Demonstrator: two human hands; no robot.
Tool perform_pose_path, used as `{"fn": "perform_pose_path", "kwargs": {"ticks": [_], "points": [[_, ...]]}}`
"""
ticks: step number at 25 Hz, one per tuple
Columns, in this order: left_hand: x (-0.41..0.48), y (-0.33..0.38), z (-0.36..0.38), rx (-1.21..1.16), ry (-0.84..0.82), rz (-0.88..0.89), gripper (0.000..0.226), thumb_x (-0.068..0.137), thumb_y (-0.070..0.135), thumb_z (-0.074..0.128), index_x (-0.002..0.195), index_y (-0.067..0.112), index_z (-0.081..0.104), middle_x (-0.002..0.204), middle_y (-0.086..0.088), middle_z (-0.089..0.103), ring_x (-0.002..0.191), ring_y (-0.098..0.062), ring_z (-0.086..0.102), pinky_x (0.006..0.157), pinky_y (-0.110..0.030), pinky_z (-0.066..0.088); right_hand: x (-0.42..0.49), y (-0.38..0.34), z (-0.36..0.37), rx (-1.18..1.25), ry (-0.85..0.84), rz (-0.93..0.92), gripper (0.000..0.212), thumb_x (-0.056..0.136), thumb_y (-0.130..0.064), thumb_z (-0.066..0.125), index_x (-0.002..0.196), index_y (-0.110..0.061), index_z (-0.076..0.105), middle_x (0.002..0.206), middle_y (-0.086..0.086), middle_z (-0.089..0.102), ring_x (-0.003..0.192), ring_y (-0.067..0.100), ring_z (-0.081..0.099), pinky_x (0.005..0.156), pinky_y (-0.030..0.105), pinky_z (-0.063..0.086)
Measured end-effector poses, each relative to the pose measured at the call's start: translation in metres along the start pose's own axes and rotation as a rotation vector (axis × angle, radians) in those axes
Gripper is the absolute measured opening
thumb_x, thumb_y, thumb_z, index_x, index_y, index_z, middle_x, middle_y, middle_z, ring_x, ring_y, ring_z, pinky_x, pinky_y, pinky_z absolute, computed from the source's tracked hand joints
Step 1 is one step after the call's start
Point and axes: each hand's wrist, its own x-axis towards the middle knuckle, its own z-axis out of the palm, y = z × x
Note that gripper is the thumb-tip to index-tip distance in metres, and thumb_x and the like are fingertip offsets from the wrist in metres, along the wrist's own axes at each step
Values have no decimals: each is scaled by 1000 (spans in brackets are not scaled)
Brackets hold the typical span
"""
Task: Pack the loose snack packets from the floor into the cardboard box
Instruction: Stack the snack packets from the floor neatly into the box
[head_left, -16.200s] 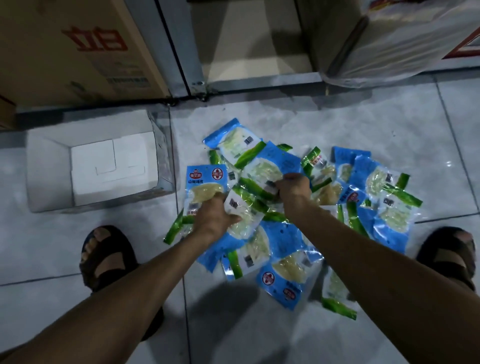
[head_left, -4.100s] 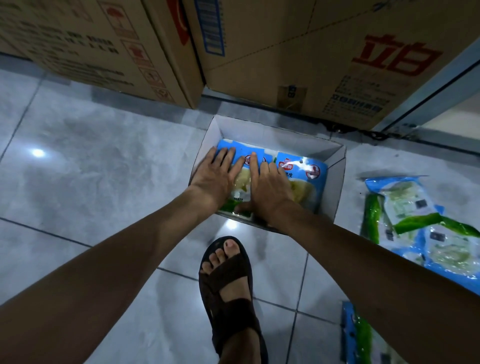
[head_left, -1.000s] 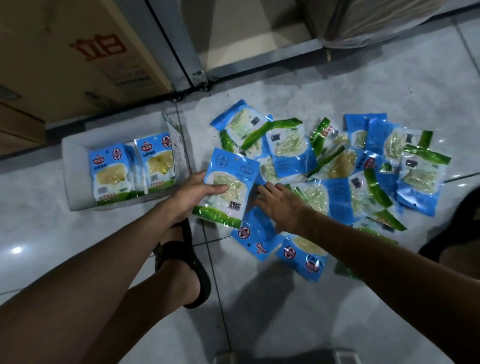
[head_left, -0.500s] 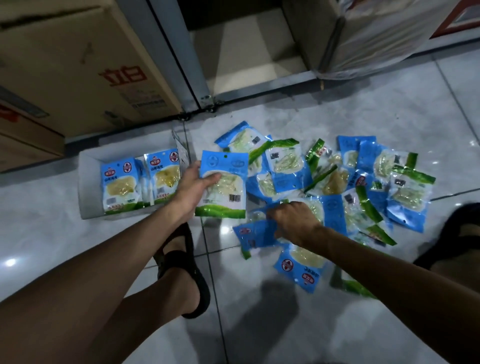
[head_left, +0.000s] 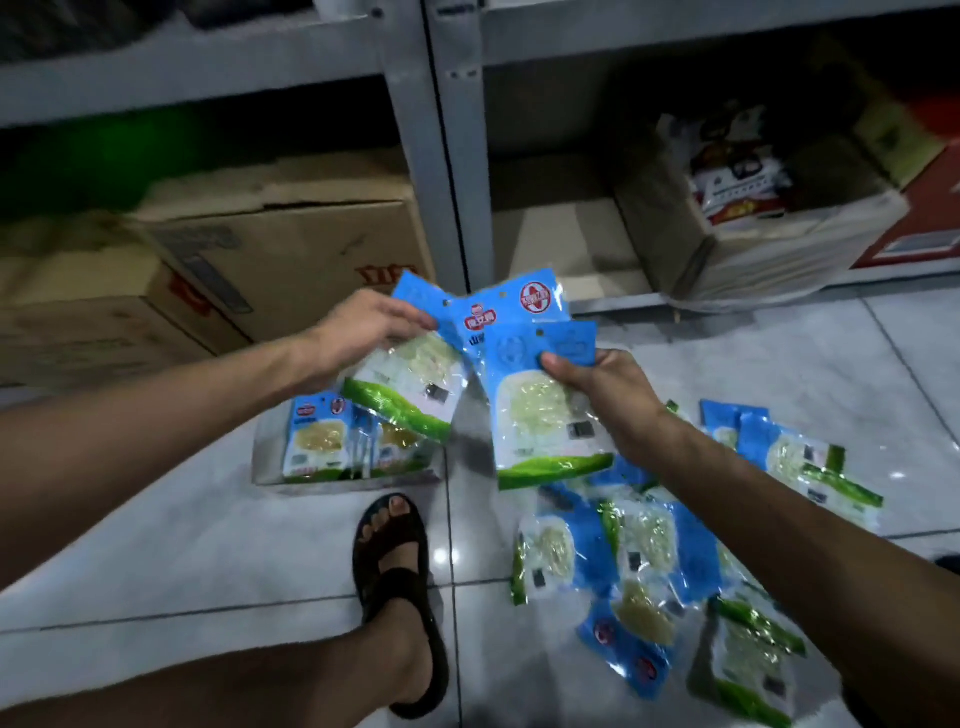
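Landmark: small cardboard box (head_left: 270, 457) on the tiled floor (head_left: 156, 561), low white walls, open top; all places given against it.
Box contents: packed packets (head_left: 317, 439) lay flat inside, blue tops, green bottom strips, at least two side by side.
Left hand (head_left: 358, 332): raised above the box's far right corner, fingers closed on a snack packet (head_left: 410, 384), pinching its blue top edge; packet tilted, green strip pointing down toward the box.
Right hand (head_left: 602, 387): raised to the right of the box, thumb on front, clamped on a second packet (head_left: 545, 410) held roughly upright with green strip at bottom.
Third packet (head_left: 511, 306): red-logo blue top showed between the two held ones, behind them; which hand gripped it, couldn't tell.
Held packets vs box: all in the air, none touching it.
Loose packets (head_left: 649, 551): pile on the floor to the right of the box, well apart from it, overlapping, some face down.
Foot in dark sandal (head_left: 395, 577): on the floor just in front of the box's right end.
Brown cartons (head_left: 270, 239): behind the box, under the grey shelf frame (head_left: 441, 156).
Other stock (head_left: 737, 208): on the lowest shelf, behind and far right of the box, blurred.
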Motion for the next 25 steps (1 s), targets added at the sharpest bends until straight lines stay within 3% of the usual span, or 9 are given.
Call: {"fn": "perform_pose_path", "kwargs": {"ticks": [4,7,9,11,14,17,22,24,25], "points": [[1,-45,2,-474,-82,-44,42,88,39,62,110,5,72,115,-13,71,107,-24,67,99,-37,49,30,10,61,60,-75,48,26,86,-17,68,105,1,70,101,17,73,84,26,71,84,40,57],[12,-87,10,-424,100,-26,31,95,25,57,109,2,71,111,-8,72,107,-18,66,102,-31,45,59,39,88,-148,-1,2,23,91,-25,63,95,-5,73,94,12,75,81,23,70,83,40,57],[22,-110,9,-377,145,-57,27,97,22,55,103,2,71,92,4,76,90,-8,69,87,-21,49,79,58,98,-502,56,-107,32,93,-37,59,76,-11,66,77,6,71,74,24,65,71,39,52],[34,-122,4,-351,147,-72,26,98,22,54,100,4,72,79,13,74,75,1,68,72,-11,49,94,67,107,-674,120,-185,36,96,-39,53,68,-15,51,67,-2,57,68,20,53,65,32,39],[53,-132,-11,-273,173,-66,34,97,27,54,100,-1,72,98,-8,74,85,-16,65,80,-24,46,114,65,115,-642,185,-330,32,99,-35,47,75,-15,53,78,3,57,74,22,53,69,36,43],[64,-145,-22,-148,124,-85,41,97,35,53,95,-2,72,101,-14,74,91,-27,67,84,-33,46,137,62,119,-675,156,-357,39,100,-35,46,66,-16,44,67,-2,46,66,19,43,65,35,37],[66,-141,-12,-155,167,-117,49,101,43,39,71,15,67,60,17,67,65,7,60,64,-8,44,158,77,142,-740,146,-264,47,100,-36,44,56,-20,35,60,-1,43,67,23,42,65,39,38],[61,-144,-11,-255,175,-157,58,98,57,30,83,19,72,79,14,74,71,13,51,84,-20,49,160,83,149,-765,167,-262,47,100,-35,45,56,-22,33,59,-3,41,69,24,41,65,39,37],[58,-145,-10,-337,153,-166,57,97,59,30,90,22,73,87,9,75,99,4,26,88,-27,49,159,83,151,-776,169,-282,46,100,-35,45,57,-23,33,57,-5,39,69,24,40,65,37,35]]}}
